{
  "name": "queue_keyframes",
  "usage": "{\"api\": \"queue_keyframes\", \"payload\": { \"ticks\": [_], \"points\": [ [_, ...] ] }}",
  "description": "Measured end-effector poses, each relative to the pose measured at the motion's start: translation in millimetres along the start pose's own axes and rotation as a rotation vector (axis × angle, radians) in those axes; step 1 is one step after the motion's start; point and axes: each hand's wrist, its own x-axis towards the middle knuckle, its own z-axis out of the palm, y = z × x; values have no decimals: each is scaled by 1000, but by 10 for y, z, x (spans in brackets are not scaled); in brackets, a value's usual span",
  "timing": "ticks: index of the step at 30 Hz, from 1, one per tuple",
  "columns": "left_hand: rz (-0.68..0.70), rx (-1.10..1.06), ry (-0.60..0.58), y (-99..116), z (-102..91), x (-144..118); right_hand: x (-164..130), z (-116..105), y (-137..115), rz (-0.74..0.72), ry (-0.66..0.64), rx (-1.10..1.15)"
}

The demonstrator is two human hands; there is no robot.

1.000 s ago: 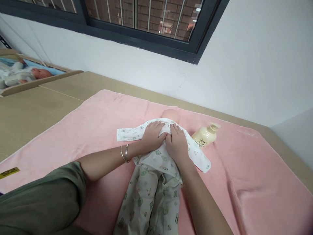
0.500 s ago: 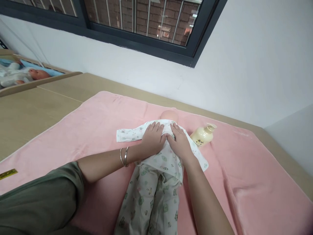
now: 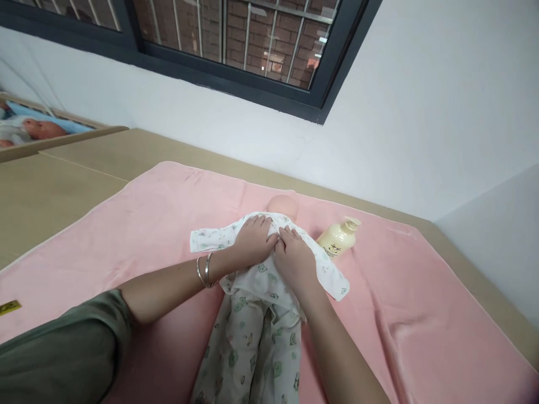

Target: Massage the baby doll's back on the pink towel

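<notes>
A baby doll lies on its back on a pink blanket (image 3: 160,224), its bare head (image 3: 282,206) showing above the collar. It wears a white long-sleeved baby shirt (image 3: 263,275) with a small green print, and matching trousers (image 3: 242,342). My left hand (image 3: 255,241) rests on the chest, its fingers laid over the fabric. Beside it my right hand (image 3: 295,261) also touches the shirt, fingers apart and slightly bent. The two thumbs nearly meet at mid-chest. Both sleeves spread outward; the doll's hands are not visible.
A cream pump bottle (image 3: 340,237) leans by the doll's sleeve on the right. Behind the blanket runs the tan tabletop (image 3: 181,151) against a white wall under a dark window frame (image 3: 236,81). Another doll (image 3: 42,129) lies in a wooden-edged tray at far left.
My hands have slid slightly down the shirt, and the right fingers are more bent. The whole view has shifted a little, moving the scene left and down.
</notes>
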Motion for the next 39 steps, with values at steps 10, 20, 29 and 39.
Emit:
{"api": "queue_keyframes", "payload": {
  "ticks": [10,20,29,39],
  "points": [
    [267,104,-89,101,-65,-198,195,34,228,105,22,-83],
    [28,-66,-215,-144,-112,166,-80,125,-23,-177,144,-190],
    [160,114,-209,149,-356,-105,241,-21,321,3,48,39],
    [0,-154,-290,-154,-215,194,-91,-132,-57,-86,-16,-225]
  ]
}}
